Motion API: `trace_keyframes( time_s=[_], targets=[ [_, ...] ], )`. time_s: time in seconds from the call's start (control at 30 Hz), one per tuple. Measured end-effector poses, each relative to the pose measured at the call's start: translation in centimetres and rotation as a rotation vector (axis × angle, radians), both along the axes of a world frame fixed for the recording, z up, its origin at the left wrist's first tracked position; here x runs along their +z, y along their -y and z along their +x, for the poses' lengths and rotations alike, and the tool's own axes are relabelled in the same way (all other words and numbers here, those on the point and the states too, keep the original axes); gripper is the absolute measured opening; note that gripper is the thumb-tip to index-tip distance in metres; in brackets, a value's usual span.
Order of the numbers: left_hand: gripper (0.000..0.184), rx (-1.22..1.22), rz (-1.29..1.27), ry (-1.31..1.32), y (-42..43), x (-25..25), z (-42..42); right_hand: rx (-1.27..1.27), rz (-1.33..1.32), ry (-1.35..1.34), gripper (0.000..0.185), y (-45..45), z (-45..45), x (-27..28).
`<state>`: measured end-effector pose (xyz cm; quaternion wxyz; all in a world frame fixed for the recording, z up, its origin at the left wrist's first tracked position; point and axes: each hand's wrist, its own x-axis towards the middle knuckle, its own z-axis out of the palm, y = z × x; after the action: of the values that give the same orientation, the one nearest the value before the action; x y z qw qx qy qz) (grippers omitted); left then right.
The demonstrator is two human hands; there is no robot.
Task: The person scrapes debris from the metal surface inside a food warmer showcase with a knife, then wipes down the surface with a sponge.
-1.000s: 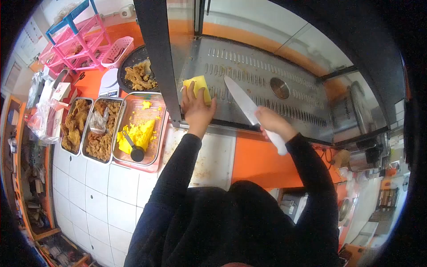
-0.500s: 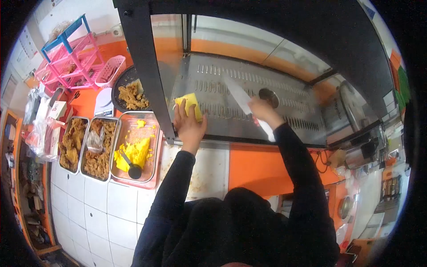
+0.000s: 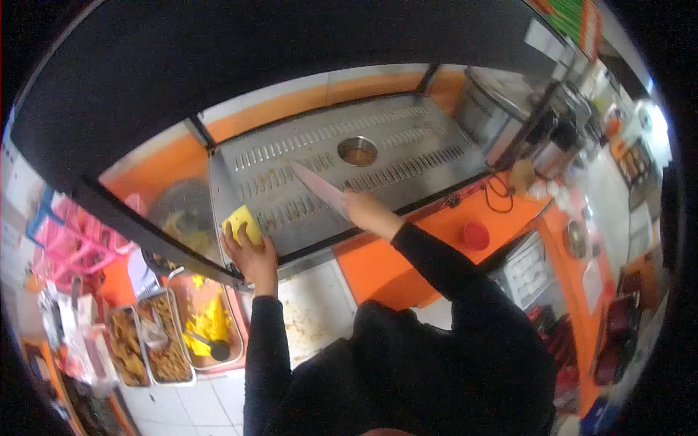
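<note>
My left hand (image 3: 251,254) is closed round a yellow sponge (image 3: 242,224) at the left front corner of a glass-and-black-frame display cabinet. Inside it lies a slotted metal tray (image 3: 331,178), spotted with crumbs along its left slots. In my right hand (image 3: 369,211) is a long, broad-bladed knife (image 3: 320,189); its blade points up and left over the middle of the tray, with the tip near the slots. The grip is hidden by my fingers. Beyond the blade, a round metal cup (image 3: 357,151) sits in the tray with something brownish in it.
At lower left stand metal trays of fried pieces (image 3: 169,341) and a tray of yellow food (image 3: 207,320) with a black scoop (image 3: 219,350). A pink rack (image 3: 80,240) is behind them. The cabinet's black frame (image 3: 167,236) slants beside my left hand. A red lid-like object (image 3: 476,235) lies right.
The view has swung to the right, showing more of the tray's right side. The blade now lies lower and more slanted to the left. The sponge stays in my left hand.
</note>
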<state>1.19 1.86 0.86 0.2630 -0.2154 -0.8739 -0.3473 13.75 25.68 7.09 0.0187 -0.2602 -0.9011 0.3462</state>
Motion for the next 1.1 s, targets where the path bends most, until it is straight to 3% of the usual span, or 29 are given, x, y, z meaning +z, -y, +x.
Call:
trace_keyframes(
  time_s=[0.07, 0.17, 0.37, 0.47, 0.57, 0.67, 0.73, 0.93, 1.1],
  targets=[
    [0.050, 0.040, -0.014, -0.004, -0.3, 0.2, 0.2, 0.026, 0.371, -0.161, 0.026, -0.1, 1.5, -2.0],
    [0.049, 0.038, -0.019, -0.035, -0.4, -0.2, 0.1, -0.093, 0.465, -0.138, 0.026, 1.6, 6.0, 0.5],
    [0.044, 0.035, -0.027, -0.063, -0.4, -0.3, 0.2, -0.216, 0.665, -0.213, 0.027, -0.8, 13.7, -2.8],
    [0.043, 0.021, -0.020, -0.078, -0.4, -0.3, 0.1, -0.377, 0.461, -0.049, 0.026, -1.9, 16.6, -3.5],
    [0.042, 0.003, -0.019, -0.071, -0.3, 0.0, 0.5, -0.517, 0.270, -0.147, 0.031, -3.9, 20.1, -3.3],
    [0.042, -0.014, 0.006, -0.059, -0.3, 0.0, 0.4, -0.614, 0.342, -0.032, 0.032, -8.5, 24.5, -2.5],
    [0.042, -0.015, 0.001, -0.074, -0.5, 0.3, 0.5, -0.608, 0.455, -0.017, 0.030, -13.3, 27.6, -2.6],
    [0.043, 0.015, -0.006, -0.020, -0.8, 0.6, 0.8, -0.695, 0.081, -0.023, 0.031, -23.4, 33.6, -2.1],
    [0.043, 0.033, -0.015, -0.037, -0.7, -0.2, 0.4, -0.440, 0.195, 0.187, 0.023, -28.8, 34.7, -3.1]
  ],
)
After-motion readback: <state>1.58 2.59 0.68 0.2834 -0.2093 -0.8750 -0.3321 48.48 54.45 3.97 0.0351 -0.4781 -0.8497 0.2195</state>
